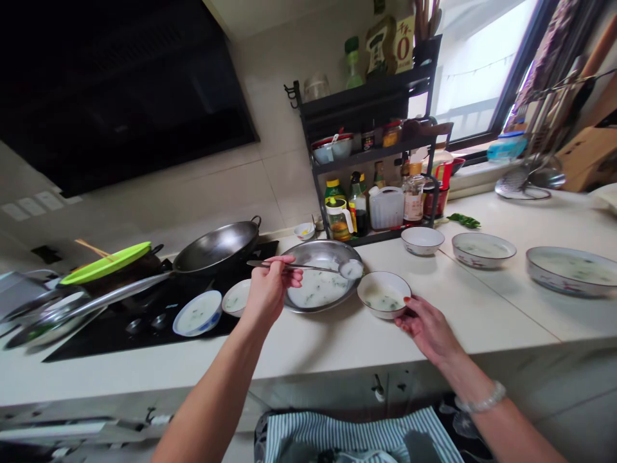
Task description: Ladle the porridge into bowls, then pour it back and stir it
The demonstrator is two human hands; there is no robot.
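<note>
Left hand (274,281) has its thumb and fingers closed around the handle of a metal spoon (315,267), some fingertips loosely curled; right hand (427,328) is partly open, pinching the edge of a small bowl (383,279), thumb near the rim and fingers against the side.

From the left, a wok (219,247) sits on the black stove (171,292). Near the stove's front edge is a blue-patterned bowl (213,318), then a pale bowl (232,312) partly hidden by the left forearm, both holding milky soup with green bits. Right of them, a wide metal basin (315,249) holds more of the soup, and the spoon reaches across it with a white, full scoop at the basin's right side. Just beside the basin is the gripped bowl, with some soup in it; whether it rests fully on the counter (477,321) is hard to tell. Farther right stand a small bowl, a medium bowl (483,262) and a large bowl (554,281), the last two with soup in them.

With a load this full, the spoon is best carried level and low, letting drips fall into the basin. Having the bowl close to the rim should shorten the crossing; a steady grip, thumb clear of the soup, and a slow tilt inside the bowl would limit splashes.
</note>
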